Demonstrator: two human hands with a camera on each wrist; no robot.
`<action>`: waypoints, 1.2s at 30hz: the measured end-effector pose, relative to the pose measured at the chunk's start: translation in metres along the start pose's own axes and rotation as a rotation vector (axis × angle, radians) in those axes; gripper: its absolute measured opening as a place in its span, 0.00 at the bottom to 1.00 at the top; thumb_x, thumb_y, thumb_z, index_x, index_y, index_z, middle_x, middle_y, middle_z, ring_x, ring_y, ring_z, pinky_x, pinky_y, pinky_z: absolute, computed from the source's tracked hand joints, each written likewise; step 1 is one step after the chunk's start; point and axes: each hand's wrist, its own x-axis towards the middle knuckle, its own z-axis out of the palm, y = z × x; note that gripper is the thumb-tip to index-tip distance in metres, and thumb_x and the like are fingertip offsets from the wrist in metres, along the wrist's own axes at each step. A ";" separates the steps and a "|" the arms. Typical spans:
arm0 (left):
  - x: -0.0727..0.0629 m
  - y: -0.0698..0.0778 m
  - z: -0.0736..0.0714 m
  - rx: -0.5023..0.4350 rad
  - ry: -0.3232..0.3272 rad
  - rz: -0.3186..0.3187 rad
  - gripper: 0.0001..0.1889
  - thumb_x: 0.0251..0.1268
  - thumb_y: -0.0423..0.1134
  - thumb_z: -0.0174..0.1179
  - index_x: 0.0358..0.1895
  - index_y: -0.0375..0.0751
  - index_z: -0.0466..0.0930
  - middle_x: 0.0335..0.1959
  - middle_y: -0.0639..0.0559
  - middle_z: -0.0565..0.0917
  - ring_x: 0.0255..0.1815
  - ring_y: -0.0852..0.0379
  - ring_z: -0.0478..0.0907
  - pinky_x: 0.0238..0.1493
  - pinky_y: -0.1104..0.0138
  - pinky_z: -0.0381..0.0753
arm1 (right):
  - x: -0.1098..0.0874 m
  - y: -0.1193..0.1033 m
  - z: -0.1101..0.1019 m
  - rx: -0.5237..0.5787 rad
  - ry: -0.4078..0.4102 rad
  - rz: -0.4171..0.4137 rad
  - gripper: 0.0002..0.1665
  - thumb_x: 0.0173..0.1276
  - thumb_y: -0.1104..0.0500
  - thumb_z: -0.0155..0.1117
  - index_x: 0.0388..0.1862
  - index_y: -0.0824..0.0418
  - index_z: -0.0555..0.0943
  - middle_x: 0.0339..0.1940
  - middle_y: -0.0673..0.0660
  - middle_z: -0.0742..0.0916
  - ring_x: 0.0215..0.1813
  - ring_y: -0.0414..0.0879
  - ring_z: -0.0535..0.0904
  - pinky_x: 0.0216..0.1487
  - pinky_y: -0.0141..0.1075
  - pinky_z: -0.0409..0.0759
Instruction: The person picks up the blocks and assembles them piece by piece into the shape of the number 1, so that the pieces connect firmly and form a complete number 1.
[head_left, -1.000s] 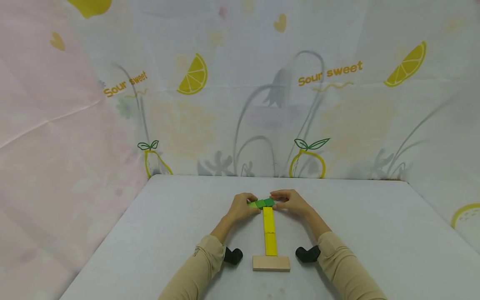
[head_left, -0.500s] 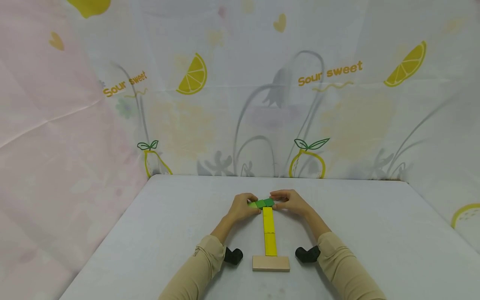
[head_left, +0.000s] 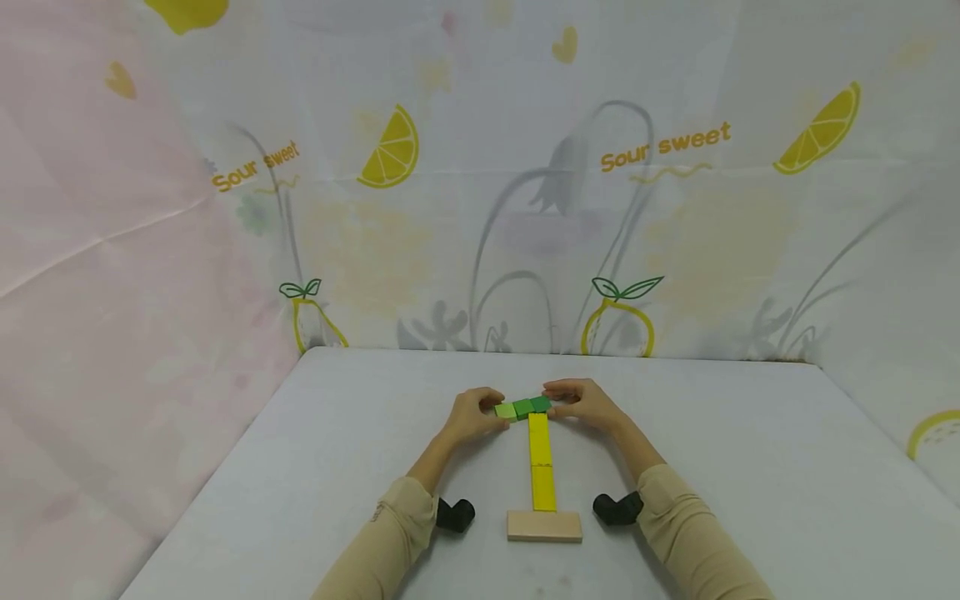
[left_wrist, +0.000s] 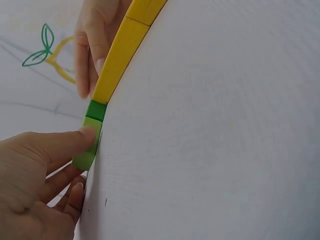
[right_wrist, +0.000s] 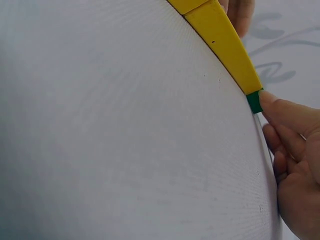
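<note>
Three green blocks lie in a slanted row across the far end of a yellow strip made of two yellow blocks (head_left: 540, 442). The left hand (head_left: 472, 414) is at the row's left end. It holds the light green block (head_left: 506, 412), with the thumb over its near face in the left wrist view. In the middle sits a mid-green block (head_left: 522, 407). At the right end the right hand (head_left: 588, 406) pinches the dark green block (head_left: 541, 404), thumb at its near right corner. The far sides of the blocks are partly hidden by fingers.
A plain wooden block (head_left: 544, 527) lies crosswise at the near end of the yellow strip. Black wrist-worn devices (head_left: 456, 516) stick out inward from both sleeves. Behind the white tabletop (head_left: 360, 400) hangs a printed cloth (head_left: 480, 233).
The left hand has slid slightly left along the light green block, so more of that block shows. The right hand and the blocks stay about where they were. The head view has shifted a little.
</note>
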 end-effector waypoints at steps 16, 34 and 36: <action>-0.005 -0.008 -0.011 -0.140 0.015 -0.020 0.24 0.39 0.27 0.73 0.45 0.24 0.79 0.34 0.40 0.81 0.33 0.53 0.76 0.38 0.69 0.76 | -0.001 0.001 -0.001 0.001 -0.003 0.007 0.28 0.58 0.66 0.67 0.57 0.76 0.74 0.51 0.69 0.82 0.54 0.62 0.76 0.49 0.34 0.74; -0.006 -0.007 -0.005 -0.118 0.075 -0.012 0.18 0.41 0.27 0.72 0.40 0.26 0.81 0.29 0.44 0.82 0.28 0.60 0.73 0.33 0.72 0.74 | 0.000 0.003 0.000 0.005 -0.007 0.005 0.27 0.59 0.66 0.67 0.56 0.76 0.74 0.51 0.68 0.82 0.54 0.62 0.77 0.48 0.33 0.73; -0.006 -0.007 -0.005 -0.114 0.073 -0.021 0.18 0.41 0.27 0.72 0.40 0.27 0.81 0.29 0.45 0.82 0.29 0.60 0.73 0.33 0.72 0.74 | 0.000 0.002 0.000 0.003 -0.005 0.004 0.27 0.59 0.66 0.67 0.56 0.76 0.74 0.51 0.69 0.82 0.54 0.62 0.77 0.48 0.32 0.73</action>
